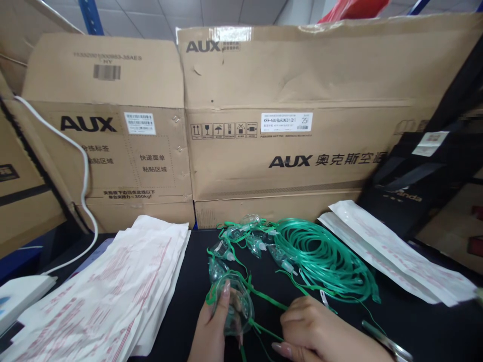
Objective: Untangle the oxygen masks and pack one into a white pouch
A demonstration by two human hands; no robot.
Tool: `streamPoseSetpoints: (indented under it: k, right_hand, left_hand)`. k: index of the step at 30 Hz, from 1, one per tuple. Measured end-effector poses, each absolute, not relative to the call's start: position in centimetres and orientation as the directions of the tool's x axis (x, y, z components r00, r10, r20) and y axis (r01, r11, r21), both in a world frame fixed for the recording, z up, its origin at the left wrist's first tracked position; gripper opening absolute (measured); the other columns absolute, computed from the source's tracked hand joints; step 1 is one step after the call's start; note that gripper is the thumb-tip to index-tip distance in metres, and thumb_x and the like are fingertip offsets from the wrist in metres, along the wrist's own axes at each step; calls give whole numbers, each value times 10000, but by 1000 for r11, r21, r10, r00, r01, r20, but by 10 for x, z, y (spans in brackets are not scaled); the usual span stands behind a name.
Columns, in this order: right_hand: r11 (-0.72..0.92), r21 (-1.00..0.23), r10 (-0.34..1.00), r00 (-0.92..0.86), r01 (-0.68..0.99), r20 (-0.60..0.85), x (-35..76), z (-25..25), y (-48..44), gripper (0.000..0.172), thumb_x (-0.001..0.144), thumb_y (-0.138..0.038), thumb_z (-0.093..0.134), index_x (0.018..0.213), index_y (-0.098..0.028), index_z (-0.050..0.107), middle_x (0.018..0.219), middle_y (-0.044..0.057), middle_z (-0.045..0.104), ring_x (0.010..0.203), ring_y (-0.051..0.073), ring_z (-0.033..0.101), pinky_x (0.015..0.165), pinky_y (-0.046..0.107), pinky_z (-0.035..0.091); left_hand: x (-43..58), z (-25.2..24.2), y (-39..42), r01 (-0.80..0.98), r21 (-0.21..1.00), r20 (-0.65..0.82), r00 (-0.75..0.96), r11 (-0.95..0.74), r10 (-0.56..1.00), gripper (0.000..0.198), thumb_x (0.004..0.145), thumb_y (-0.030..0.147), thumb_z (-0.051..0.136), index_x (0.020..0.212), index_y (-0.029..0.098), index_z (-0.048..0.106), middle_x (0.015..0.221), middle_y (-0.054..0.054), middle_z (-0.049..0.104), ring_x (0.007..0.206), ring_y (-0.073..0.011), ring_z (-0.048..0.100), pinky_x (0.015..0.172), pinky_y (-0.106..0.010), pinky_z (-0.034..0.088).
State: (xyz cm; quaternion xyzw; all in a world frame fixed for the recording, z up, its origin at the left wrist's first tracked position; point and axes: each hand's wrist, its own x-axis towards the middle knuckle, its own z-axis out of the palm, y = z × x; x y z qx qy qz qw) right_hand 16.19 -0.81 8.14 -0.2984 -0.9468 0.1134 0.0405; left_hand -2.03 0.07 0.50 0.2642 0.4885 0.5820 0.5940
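Note:
My left hand (217, 322) grips a clear plastic mask (241, 311) at the lower middle, thumb on its near face. From the mask, a green elastic strap (269, 300) stretches right to my right hand (309, 327), whose fingers are curled closed around it. Beyond the hands, several more clear masks (256, 244) with green straps lie in a cluster on the black table (196, 251). A large coil of green tubing (328, 256) rests just right of them. Metal scissors (387, 342) lie partly beneath my right forearm.
White printed paper pouches (109, 291) are stacked at left, and more pouches (400, 256) lie at right. Cardboard boxes (234, 166) wall off the back. A white device (26, 301) with a white cable (85, 186) sits far left; a black bag (400, 186) stands back right.

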Motion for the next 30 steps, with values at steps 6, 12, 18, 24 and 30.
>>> streamPoseSetpoints:
  k: [6, 12, 18, 24, 30]
  right_hand:
    - [759, -257, 630, -775, 599, 52, 164, 93, -16, 504, 950, -308, 191, 604, -184, 535, 587, 44, 586, 575, 139, 523, 607, 271, 343]
    - [739, -366, 617, -787, 566, 28, 163, 92, -7, 487, 948, -318, 232, 603, -177, 547, 583, 27, 564, 564, 125, 516, 581, 250, 361]
    - [620, -457, 711, -703, 638, -17, 145, 74, -9, 224, 865, -364, 482, 796, -175, 579, 760, 22, 635, 711, 144, 582, 660, 220, 416]
    - [510, -523, 822, -566, 683, 62, 141, 71, -17, 123, 827, -316, 561, 876, -204, 545, 783, -5, 648, 703, 129, 592, 639, 187, 429]
    - [540, -477, 825, -550, 694, 134, 143, 68, -17, 132, 812, -339, 576, 836, -211, 551, 731, -11, 641, 666, 134, 589, 622, 198, 426]
  left_hand:
    - [-18, 4, 2, -439, 880, -247, -104, 179, 963, 433, 633, 521, 662, 807, 126, 626, 506, 20, 574, 387, -101, 483, 377, -210, 382]
    - [-17, 7, 2, -431, 875, -252, -20, 219, 967, 446, 606, 537, 672, 795, 136, 633, 475, 40, 541, 376, -98, 453, 367, -211, 354]
    - [-17, 15, -5, -236, 965, -139, -108, 111, 984, 407, 601, 527, 674, 809, 177, 688, 794, -32, 687, 801, -214, 594, 712, -272, 447]
    - [-18, 20, -8, -129, 990, -54, -23, 51, 998, 296, 686, 497, 604, 707, 207, 658, 633, -4, 635, 687, -208, 572, 671, -278, 445]
    - [-17, 17, -8, -112, 993, -30, -22, 27, 999, 264, 690, 475, 602, 678, 215, 641, 627, -5, 619, 671, -210, 560, 659, -278, 426]
